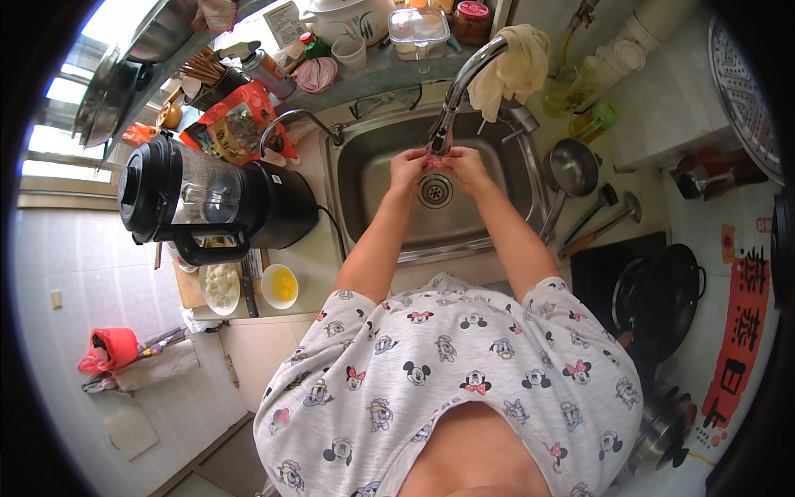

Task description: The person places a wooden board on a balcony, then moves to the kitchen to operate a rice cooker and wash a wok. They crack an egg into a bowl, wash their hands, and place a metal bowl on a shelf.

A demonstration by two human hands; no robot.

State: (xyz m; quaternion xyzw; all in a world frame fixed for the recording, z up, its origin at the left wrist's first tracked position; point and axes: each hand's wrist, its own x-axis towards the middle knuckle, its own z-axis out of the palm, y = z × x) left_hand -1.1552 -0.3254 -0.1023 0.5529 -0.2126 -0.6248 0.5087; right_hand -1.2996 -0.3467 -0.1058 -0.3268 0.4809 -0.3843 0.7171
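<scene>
Both of my hands are close together under the spout of the chrome faucet (452, 99), above the stainless steel sink (379, 205). My left hand (410, 168) comes in from the left and my right hand (463, 166) from the right. Between their fingertips is a small pinkish-red thing (436, 163), pinched from both sides; it is too small to tell what it is. Below the hands lies the round sink drain (435, 191). A cream cloth (512, 68) hangs over the bend of the faucet.
Left of the sink stand a black blender (211, 199), a plate of white florets (220, 287), a knife (249, 295) and a bowl with yolks (281, 286). To the right are a metal ladle (571, 168), a wooden-handled utensil (599, 228) and a black wok (664, 304).
</scene>
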